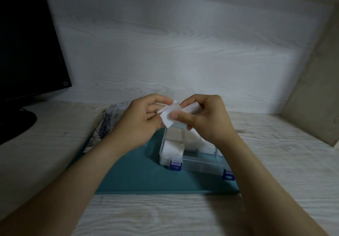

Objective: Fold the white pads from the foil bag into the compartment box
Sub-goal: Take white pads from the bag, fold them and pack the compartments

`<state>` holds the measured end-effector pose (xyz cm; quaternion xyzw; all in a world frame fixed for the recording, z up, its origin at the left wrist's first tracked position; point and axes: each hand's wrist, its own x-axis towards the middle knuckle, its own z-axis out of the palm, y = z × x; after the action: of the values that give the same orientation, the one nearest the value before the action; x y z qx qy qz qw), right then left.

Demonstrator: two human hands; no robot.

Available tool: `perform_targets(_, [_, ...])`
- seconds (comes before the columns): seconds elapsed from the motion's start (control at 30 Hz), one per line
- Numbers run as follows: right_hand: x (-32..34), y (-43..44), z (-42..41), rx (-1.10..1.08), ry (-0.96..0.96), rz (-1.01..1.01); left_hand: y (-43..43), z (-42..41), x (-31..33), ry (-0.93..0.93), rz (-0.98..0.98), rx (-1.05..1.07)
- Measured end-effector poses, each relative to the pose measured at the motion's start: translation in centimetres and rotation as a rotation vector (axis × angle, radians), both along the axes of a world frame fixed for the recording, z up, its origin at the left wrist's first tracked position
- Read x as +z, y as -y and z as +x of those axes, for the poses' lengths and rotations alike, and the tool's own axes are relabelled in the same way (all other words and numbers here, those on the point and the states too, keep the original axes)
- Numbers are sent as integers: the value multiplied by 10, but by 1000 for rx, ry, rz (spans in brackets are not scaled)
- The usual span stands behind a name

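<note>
While both hands pinch a white pad [169,115] above the compartment box [192,155], the left hand [141,123] grips its left edge and the right hand [203,118] thumbs its front; the foil bag [108,122] lies left on the desk [55,144].

Two hands — left hand [135,125], right hand [207,118] — pinch one thin white pad [169,115]. One clear plastic compartment box [201,162], two blue latches [175,166]. One patterned foil bag [110,120], far left; one teal mat [137,171]; one black monitor [27,43].
</note>
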<state>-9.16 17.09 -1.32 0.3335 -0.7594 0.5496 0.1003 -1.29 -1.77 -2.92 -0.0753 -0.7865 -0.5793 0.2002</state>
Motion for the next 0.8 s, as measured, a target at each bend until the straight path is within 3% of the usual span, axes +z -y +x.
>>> perform_targets(0.4, [-2, 4, 1, -144, 39, -35, -6, 5, 4, -5, 86, -66])
perform_targets(0.67, [-5, 4, -3, 46, 225, -158, 2, -1, -1, -136, 135, 171])
perform_targets(0.8, [1, 1, -2, 49, 132, -219, 7, -6, -3, -162, 133, 262])
